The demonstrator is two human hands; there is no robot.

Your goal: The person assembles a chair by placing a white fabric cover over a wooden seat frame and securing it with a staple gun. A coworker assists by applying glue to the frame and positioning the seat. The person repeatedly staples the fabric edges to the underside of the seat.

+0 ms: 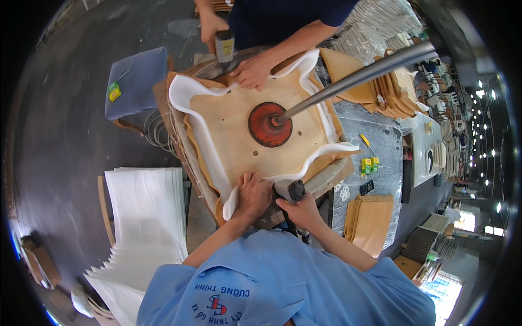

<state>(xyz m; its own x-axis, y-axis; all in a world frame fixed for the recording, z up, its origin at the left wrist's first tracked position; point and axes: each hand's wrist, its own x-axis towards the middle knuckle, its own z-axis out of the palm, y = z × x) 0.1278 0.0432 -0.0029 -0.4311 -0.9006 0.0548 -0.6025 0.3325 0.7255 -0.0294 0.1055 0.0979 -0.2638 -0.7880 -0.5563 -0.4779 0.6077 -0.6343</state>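
A pale wooden seat panel (225, 127) lies underside up, with white foam padding (198, 136) and tan covering (189, 122) curling up around its edges. A red round disc (261, 130) on a slanted steel rod (359, 81) rests on its middle. My left hand (255, 195) is closed over the near edge of the padding, fingertips on the panel. My right hand (302, 211) grips a staple gun (290, 190), its nose by that near edge, beside my left hand. The exact contact of the nose is hidden.
Across from me a co-worker's hand (213, 30) holds another staple gun (224, 48); their other hand (253, 71) presses the far edge. White foam sheets (147, 206) stand at left. A plastic-covered table (353, 179) at right holds tan sheets (372, 220), small boxes (370, 164) and a phone (367, 187).
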